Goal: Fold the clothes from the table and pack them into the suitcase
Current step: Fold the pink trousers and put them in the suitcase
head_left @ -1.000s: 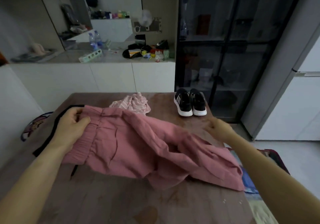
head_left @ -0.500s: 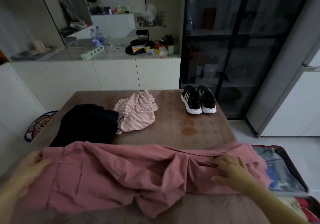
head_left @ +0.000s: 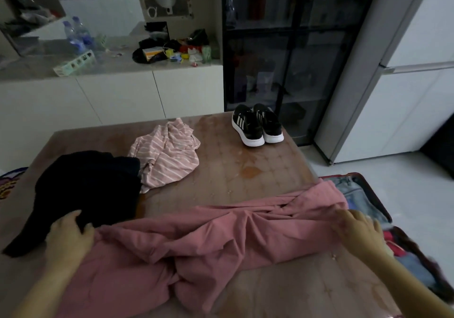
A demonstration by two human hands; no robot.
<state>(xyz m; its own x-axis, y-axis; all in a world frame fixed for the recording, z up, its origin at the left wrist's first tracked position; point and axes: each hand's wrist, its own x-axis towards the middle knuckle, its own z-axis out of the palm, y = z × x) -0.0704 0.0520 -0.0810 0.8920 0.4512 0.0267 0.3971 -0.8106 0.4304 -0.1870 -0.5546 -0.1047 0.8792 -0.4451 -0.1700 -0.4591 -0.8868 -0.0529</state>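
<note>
- My left hand clutches the left end of the pink trousers, fingers curled into the cloth.
- My right hand lies on the other end; whether it is pinching or pressing, I cannot tell.
- The trousers sprawl crumpled across the brown table, their right end near the open suitcase on the floor.
- Farther back on the table lie a black garment, a striped shirt and sneakers.

The left hand and right hand are bare, and the left forearm and right forearm are uncovered as far as they show.
</note>
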